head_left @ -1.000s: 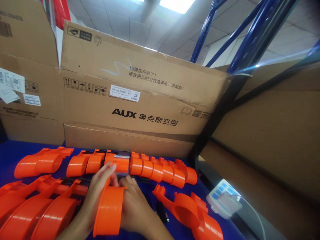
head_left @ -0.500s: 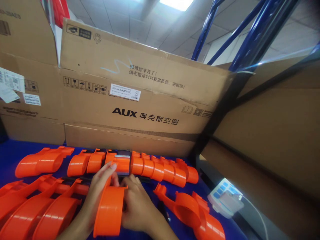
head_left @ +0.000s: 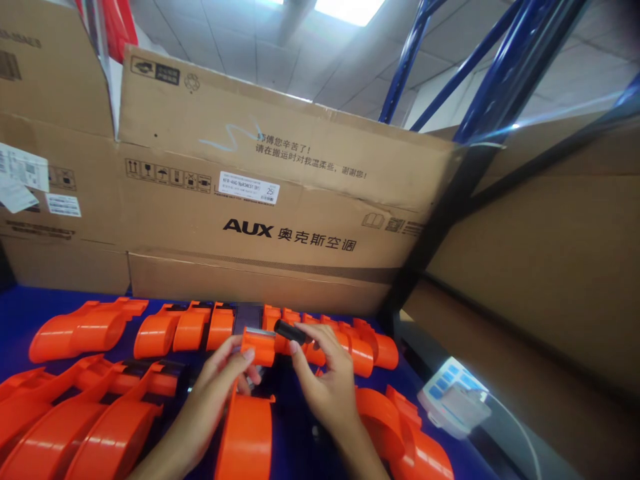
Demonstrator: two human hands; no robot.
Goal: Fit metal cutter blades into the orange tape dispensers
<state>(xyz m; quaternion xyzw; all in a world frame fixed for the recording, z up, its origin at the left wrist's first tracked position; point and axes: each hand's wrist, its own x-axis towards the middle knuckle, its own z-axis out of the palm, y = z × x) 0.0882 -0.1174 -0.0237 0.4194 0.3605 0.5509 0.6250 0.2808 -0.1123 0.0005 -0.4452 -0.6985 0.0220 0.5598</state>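
Note:
My left hand (head_left: 215, 383) is closed round the neck of an orange plastic tape dispenser (head_left: 247, 433). Its head, edged with a pale toothed strip, points up and away from me, while its curved body hangs low in front. Between the thumb and fingers of my right hand (head_left: 327, 383) is a short black cylindrical piece (head_left: 289, 331), tilted, with one end close to the dispenser's head. A small gap seems to separate the two parts.
Behind my hands runs a row of orange dispensers (head_left: 190, 327), with a dark flat object (head_left: 249, 319) among them. More dispensers (head_left: 107, 433) lie at left, others (head_left: 420, 453) at right. A white-blue device (head_left: 455, 397) with a cable sits right. Cardboard (head_left: 280, 267) stands behind.
My right hand has moved right and up, and the black cylindrical piece now shows in its fingers. The dispenser in my left hand has shifted right and lower.

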